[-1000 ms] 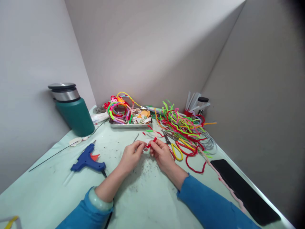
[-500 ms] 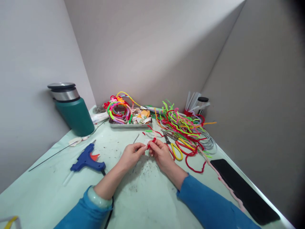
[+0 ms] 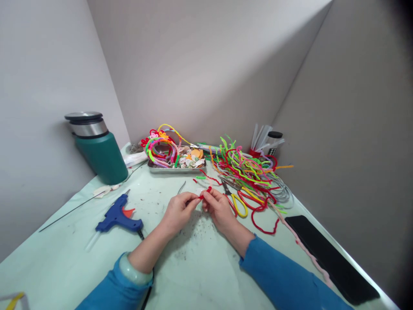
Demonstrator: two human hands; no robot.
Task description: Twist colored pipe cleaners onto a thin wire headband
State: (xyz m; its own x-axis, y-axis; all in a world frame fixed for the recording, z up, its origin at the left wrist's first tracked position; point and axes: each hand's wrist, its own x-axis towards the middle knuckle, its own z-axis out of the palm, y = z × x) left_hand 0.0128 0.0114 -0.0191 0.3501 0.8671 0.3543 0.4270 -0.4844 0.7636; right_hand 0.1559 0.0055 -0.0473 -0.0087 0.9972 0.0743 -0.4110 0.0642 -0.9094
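Observation:
A short red pipe cleaner (image 3: 209, 189) is pinched between both hands above the middle of the table. Its lower part is covered by the fingers. My left hand (image 3: 179, 211) closes thumb and forefinger on one end, and my right hand (image 3: 219, 209) grips the other from the right. Just right of my right hand lie scissors with yellow and red handles (image 3: 240, 206). A thin grey strand (image 3: 182, 187) rests on the table behind my left hand, and a few red and green pipe cleaner scraps (image 3: 200, 177) lie farther back.
On the left are a blue glue gun (image 3: 118, 217) and a green bottle (image 3: 101, 159). A metal tray (image 3: 177, 170) holds decorated rings and small cutouts. Tangled pipe cleaners (image 3: 248, 165) are heaped at the back right. A black phone-like slab (image 3: 332, 258) lies along the right edge.
My left hand has shifted slightly, with its fingers turned a little against the red pipe cleaner. My right hand stays nearly still.

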